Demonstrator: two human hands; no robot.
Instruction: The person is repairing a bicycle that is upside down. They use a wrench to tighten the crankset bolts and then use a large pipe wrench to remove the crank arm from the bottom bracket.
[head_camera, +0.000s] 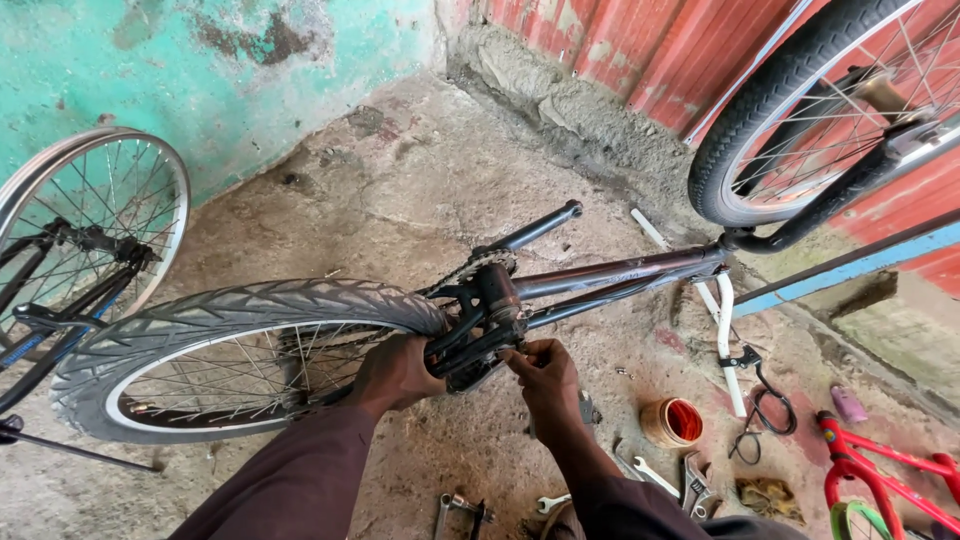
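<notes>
A dark bicycle frame (610, 272) lies on its side on the concrete floor, its rear wheel (230, 350) at the left with a grey knobbly tyre. My left hand (395, 372) grips the black crank arm (455, 350) just below the bottom bracket (495, 300). My right hand (543, 375) pinches a small part at the bottom bracket's lower edge; what it pinches is too small to tell. A second crank arm (535, 228) points up and away, beside the chainring (470, 268).
Spanners (655, 476) and other tools lie on the floor by my right arm, next to an orange round tin (672, 421). Another wheel (85, 225) leans at the left, a front wheel (830, 105) stands upper right, and a red small bike (880, 485) is at the lower right.
</notes>
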